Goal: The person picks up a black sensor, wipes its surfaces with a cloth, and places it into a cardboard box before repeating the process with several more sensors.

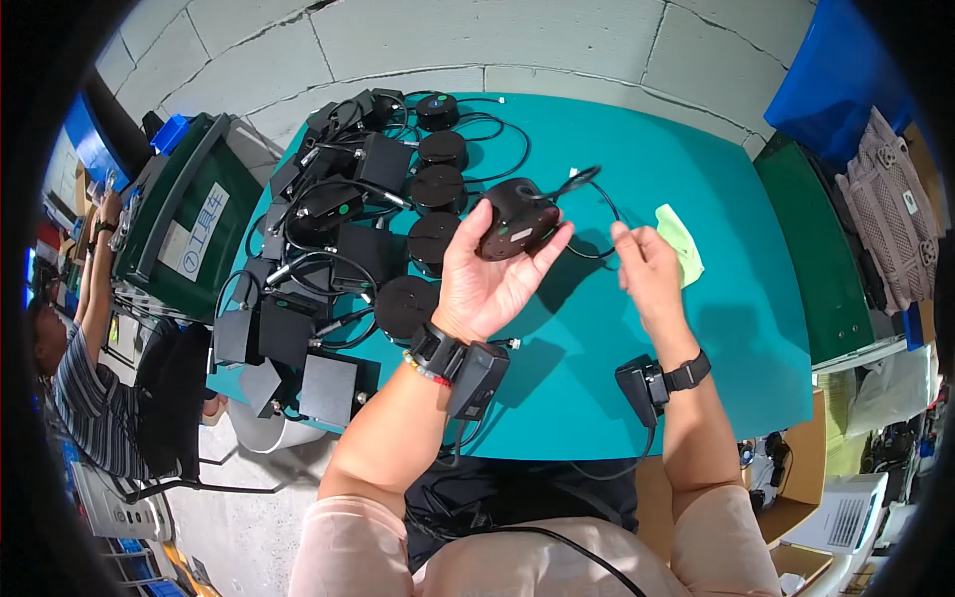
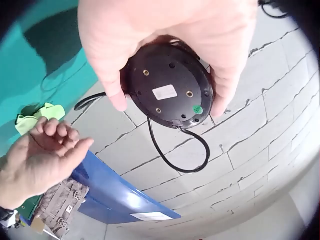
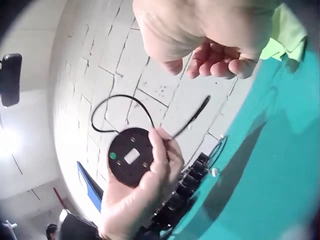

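A round black device [image 1: 517, 221] with a white label, a green dot and a black cable is held up in my left hand [image 1: 487, 284], thumb on one side and fingers on the other. Its labelled face [image 2: 167, 85] fills the middle of the left wrist view, the cable looping from its edge. My right hand [image 1: 652, 274] hovers to the right of the device, apart from it, fingers curled with nothing seen in them. In the right wrist view the right hand [image 3: 210, 40] is above the cable [image 3: 120, 96], not touching it.
Black boxes [image 1: 328, 388] and round devices [image 1: 406, 306] with tangled cables cover the left side of the green table [image 1: 597, 408]. A light green cloth [image 1: 680, 244] lies at the right. A green bin [image 1: 184, 224] and a seated person [image 1: 95, 398] are at the far left.
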`<action>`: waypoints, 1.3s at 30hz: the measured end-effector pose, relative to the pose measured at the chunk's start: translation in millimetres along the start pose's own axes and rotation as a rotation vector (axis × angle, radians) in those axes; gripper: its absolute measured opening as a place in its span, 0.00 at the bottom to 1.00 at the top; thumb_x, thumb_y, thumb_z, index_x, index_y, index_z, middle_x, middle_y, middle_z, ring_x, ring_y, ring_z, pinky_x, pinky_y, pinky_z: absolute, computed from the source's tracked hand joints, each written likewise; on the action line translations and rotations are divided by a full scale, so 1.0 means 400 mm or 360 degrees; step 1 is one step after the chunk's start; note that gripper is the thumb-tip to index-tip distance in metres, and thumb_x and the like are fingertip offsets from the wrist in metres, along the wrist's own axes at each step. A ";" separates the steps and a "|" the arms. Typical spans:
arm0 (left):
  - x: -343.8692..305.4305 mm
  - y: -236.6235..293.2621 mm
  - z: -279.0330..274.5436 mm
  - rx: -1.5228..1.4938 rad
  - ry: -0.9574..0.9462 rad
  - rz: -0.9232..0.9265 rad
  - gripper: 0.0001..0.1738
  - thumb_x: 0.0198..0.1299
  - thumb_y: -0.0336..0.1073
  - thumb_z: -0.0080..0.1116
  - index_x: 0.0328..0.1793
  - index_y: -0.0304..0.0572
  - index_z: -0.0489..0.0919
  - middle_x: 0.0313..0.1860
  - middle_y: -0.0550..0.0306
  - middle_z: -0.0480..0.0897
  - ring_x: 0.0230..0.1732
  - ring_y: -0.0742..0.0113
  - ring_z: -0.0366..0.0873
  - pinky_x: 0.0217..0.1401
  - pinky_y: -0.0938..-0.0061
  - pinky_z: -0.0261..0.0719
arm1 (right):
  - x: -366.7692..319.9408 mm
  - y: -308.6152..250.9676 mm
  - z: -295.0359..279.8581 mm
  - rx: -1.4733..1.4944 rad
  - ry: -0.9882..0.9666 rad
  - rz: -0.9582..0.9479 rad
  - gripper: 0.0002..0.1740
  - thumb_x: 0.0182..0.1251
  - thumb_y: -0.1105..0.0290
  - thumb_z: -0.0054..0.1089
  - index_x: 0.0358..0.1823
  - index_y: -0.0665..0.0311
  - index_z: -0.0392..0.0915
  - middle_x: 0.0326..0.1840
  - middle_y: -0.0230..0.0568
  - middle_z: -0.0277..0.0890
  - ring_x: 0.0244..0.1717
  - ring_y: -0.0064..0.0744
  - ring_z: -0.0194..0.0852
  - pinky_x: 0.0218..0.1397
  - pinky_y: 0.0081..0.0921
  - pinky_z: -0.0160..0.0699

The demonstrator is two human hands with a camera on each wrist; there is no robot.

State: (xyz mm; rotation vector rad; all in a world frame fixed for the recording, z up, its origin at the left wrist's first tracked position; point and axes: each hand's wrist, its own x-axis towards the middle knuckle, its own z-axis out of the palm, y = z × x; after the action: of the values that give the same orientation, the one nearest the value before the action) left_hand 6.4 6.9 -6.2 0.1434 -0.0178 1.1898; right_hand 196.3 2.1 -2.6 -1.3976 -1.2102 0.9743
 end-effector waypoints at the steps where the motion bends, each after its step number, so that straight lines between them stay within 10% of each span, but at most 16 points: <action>1: -0.003 0.000 0.002 0.0005 -0.0003 -0.0008 0.28 0.54 0.44 0.63 0.56 0.36 0.69 0.56 0.44 0.71 0.60 0.47 0.66 0.70 0.52 0.62 | -0.005 -0.011 0.005 -0.0177 -0.0057 0.0223 0.14 0.66 0.61 0.55 0.32 0.65 0.71 0.20 0.27 0.68 0.22 0.15 0.68 0.24 0.13 0.66; 10: 0.000 0.001 -0.012 0.0079 0.0226 -0.0132 0.34 0.55 0.56 0.58 0.55 0.32 0.69 0.52 0.42 0.70 0.56 0.46 0.68 0.64 0.56 0.69 | 0.005 0.005 -0.017 0.0588 -0.0128 -0.0243 0.16 0.71 0.64 0.47 0.53 0.65 0.74 0.28 0.30 0.74 0.25 0.17 0.70 0.26 0.13 0.68; 20: -0.001 0.001 -0.002 0.0300 0.0356 -0.0163 0.39 0.54 0.68 0.51 0.52 0.37 0.73 0.44 0.47 0.74 0.46 0.56 0.71 0.51 0.65 0.74 | 0.009 0.011 -0.026 0.0665 -0.0177 -0.0342 0.15 0.72 0.65 0.47 0.50 0.67 0.74 0.26 0.30 0.72 0.26 0.18 0.70 0.26 0.15 0.68; 32: -0.001 -0.018 0.004 0.0398 0.0165 -0.0581 0.44 0.55 0.76 0.34 0.54 0.43 0.74 0.38 0.50 0.80 0.34 0.60 0.79 0.40 0.66 0.80 | -0.014 0.009 0.016 0.0618 -0.0412 -0.0560 0.20 0.53 0.77 0.67 0.48 0.69 0.71 0.46 0.39 0.74 0.48 0.28 0.73 0.55 0.27 0.72; 39: 0.004 -0.024 -0.013 0.0590 0.0068 -0.0748 0.46 0.56 0.77 0.26 0.58 0.45 0.71 0.40 0.49 0.81 0.35 0.58 0.81 0.41 0.65 0.82 | -0.034 -0.014 0.026 0.0674 -0.0442 -0.0407 0.22 0.58 0.75 0.63 0.54 0.70 0.71 0.47 0.40 0.76 0.49 0.27 0.74 0.57 0.27 0.72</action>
State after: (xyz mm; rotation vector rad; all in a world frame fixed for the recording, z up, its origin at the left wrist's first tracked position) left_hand 15.8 5.5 -12.3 0.4239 0.2627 0.7161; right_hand 182.9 -9.4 0.7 -0.7746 -1.2555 1.1839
